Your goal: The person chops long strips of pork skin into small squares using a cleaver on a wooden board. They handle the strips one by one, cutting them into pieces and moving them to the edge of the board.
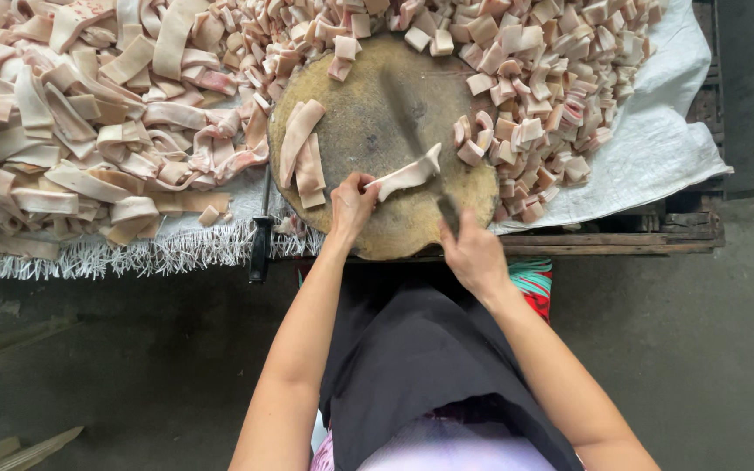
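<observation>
A round wooden chopping block (368, 96) sits on a low platform in front of me. My left hand (351, 205) pinches one end of a pale pink strip of pork skin (407, 174) lying near the block's front. My right hand (473, 253) grips the handle of a cleaver (421, 144), whose blurred blade crosses the far end of that strip. Two more strips (303, 153) lie on the left side of the block.
A large heap of long uncut strips (80, 113) fills the left of the white woven sheet (665, 148). Small cut pieces (543, 78) are piled at the right and top. Dark concrete floor (709, 349) surrounds my seat.
</observation>
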